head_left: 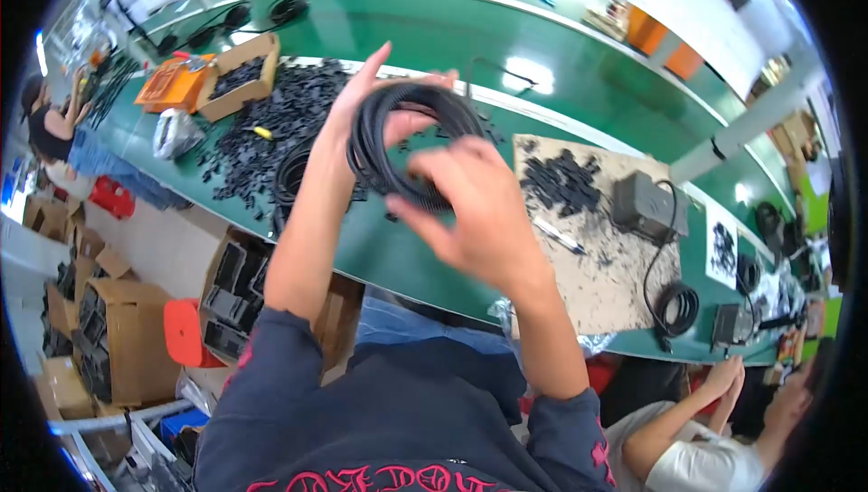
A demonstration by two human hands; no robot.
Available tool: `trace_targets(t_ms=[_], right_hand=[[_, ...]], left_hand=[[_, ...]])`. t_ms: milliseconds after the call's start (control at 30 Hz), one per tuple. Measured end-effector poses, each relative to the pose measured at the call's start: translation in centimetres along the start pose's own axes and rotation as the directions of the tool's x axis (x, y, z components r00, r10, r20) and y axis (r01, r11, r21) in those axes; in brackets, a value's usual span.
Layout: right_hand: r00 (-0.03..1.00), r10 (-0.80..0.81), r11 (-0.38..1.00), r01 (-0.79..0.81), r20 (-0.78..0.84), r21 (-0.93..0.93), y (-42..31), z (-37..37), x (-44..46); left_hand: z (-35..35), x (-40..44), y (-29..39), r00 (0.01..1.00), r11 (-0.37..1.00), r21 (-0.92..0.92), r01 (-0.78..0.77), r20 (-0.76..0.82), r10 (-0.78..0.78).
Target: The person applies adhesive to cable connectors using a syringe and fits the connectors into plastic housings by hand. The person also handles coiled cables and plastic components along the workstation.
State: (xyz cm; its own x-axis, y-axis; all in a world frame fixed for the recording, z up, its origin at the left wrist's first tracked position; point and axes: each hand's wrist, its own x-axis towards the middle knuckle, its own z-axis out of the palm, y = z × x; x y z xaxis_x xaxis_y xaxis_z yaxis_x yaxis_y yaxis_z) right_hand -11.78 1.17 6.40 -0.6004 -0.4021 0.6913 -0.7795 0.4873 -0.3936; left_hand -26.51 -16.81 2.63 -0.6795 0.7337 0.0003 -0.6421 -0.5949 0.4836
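Observation:
A coil of black cable (pixel 369 144) is raised above the green bench, in front of my body. My left hand (pixel 348 112) supports it from the left; some fingers pass through the ring and one finger points up, free of it. From the lower right my right hand (pixel 479 207) grips the coil, thumb below and fingers over the ring, slightly blurred by motion. A loose cable end (pixel 493 67) sticks out beyond the coil at the upper right. Another black cable coil (pixel 291 175) lies on the bench behind my left forearm.
Many small black pieces (pixel 294 99) are heaped left of the coil, beside a cardboard box (pixel 240 76). On the right, a board (pixel 624 298) carries more pieces, a marker (pixel 558 235) and a grey device (pixel 645 203). Co-workers sit at right (pixel 705 447) and far left (pixel 59 130).

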Motion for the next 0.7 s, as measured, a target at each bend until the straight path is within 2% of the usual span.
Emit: trace_targets(t_ms=[33,67,133,167,200,233,267,300,333,367,400,433,500,533,567,600,633,667,700], right_hand=[[0.995,-0.030,0.999,0.031,-0.094,0.010,-1.0,-1.0,-2.0],[0.997,0.002,1.000,-0.001,-0.079,0.009,-2.1,-2.3,-3.9],[0.998,0.043,0.999,-0.042,-0.052,0.016,-3.6,-3.8,-7.5],[0.997,0.062,0.998,-0.062,-0.050,0.013,-4.3,-3.8,-9.2],[0.996,0.076,0.997,-0.076,-0.046,0.008,-4.7,-3.9,-10.5],[0.994,0.082,0.997,-0.082,-0.078,0.005,-4.8,-3.6,-11.6],[0.992,0.098,0.995,-0.100,-0.073,-0.016,-5.0,-3.5,-12.6],[0.992,0.101,0.994,-0.105,-0.081,-0.040,-4.8,-3.4,-13.2],[0.988,0.086,0.993,-0.096,-0.127,-0.071,-4.6,-3.3,-13.7],[0.982,0.085,0.994,-0.095,-0.168,-0.053,-4.6,-3.1,-14.3],[0.980,0.062,0.997,-0.069,-0.187,-0.033,-4.2,-3.1,-14.2],[0.978,0.047,0.999,-0.051,-0.201,-0.018,-4.5,-3.0,-14.2],[0.977,0.008,0.999,0.002,-0.212,0.046,-5.2,-3.0,-14.3],[0.973,-0.011,0.998,0.024,-0.230,0.051,-5.7,-2.9,-14.7],[0.972,-0.006,0.996,0.027,-0.237,0.084,-6.2,-2.7,-15.4],[0.971,0.004,0.992,0.026,-0.241,0.120,-6.7,-2.4,-16.2],[0.978,0.021,0.985,0.016,-0.208,0.174,-7.1,-2.3,-16.9],[0.984,0.065,0.975,-0.028,-0.165,0.219,-7.7,-1.9,-18.0],[0.987,0.109,0.963,-0.076,-0.118,0.260,-8.5,-1.6,-19.4]], left_hand=[[0.0,2.4,0.7,0.996,0.998,-0.044,0.040,0.082,-0.036],[2.5,3.6,0.4,0.985,0.991,-0.079,0.106,0.144,-0.094],[5.6,6.2,-1.3,0.992,0.984,0.126,0.126,0.014,-0.128],[5.9,7.7,-2.5,0.983,0.955,0.233,0.184,-0.035,-0.180],[5.8,8.6,-4.0,0.976,0.802,0.565,0.193,-0.195,-0.097],[5.3,9.2,-5.7,0.952,0.536,0.811,0.235,-0.303,0.041],[4.2,9.3,-6.7,0.944,-0.022,0.965,0.260,-0.249,0.218],[3.5,8.8,-7.9,0.906,-0.269,0.878,0.396,-0.327,0.268],[3.3,8.1,-9.1,0.865,-0.498,0.710,0.498,-0.366,0.343],[3.2,7.5,-11.7,0.784,-0.374,0.715,0.591,-0.619,0.054],[1.7,7.7,-13.0,0.759,-0.337,0.733,0.591,-0.646,-0.074],[-0.4,7.9,-13.6,0.844,-0.251,0.864,0.437,-0.490,-0.219],[-2.0,8.8,-13.8,0.907,0.280,0.874,0.398,-0.328,-0.266],[0.0,8.7,-13.1,0.902,0.621,0.655,0.430,-0.339,-0.267],[-1.2,9.9,-11.8,0.952,0.865,0.398,0.305,-0.090,-0.294],[1.5,10.5,-10.6,0.943,0.954,0.213,0.212,-0.299,-0.143],[2.4,11.3,-8.6,0.915,0.964,0.206,0.168,-0.398,-0.074],[2.7,11.5,-6.4,0.958,0.945,0.299,0.134,-0.284,-0.046],[3.9,11.4,-5.4,0.946,0.904,0.427,0.000,-0.293,0.138]])
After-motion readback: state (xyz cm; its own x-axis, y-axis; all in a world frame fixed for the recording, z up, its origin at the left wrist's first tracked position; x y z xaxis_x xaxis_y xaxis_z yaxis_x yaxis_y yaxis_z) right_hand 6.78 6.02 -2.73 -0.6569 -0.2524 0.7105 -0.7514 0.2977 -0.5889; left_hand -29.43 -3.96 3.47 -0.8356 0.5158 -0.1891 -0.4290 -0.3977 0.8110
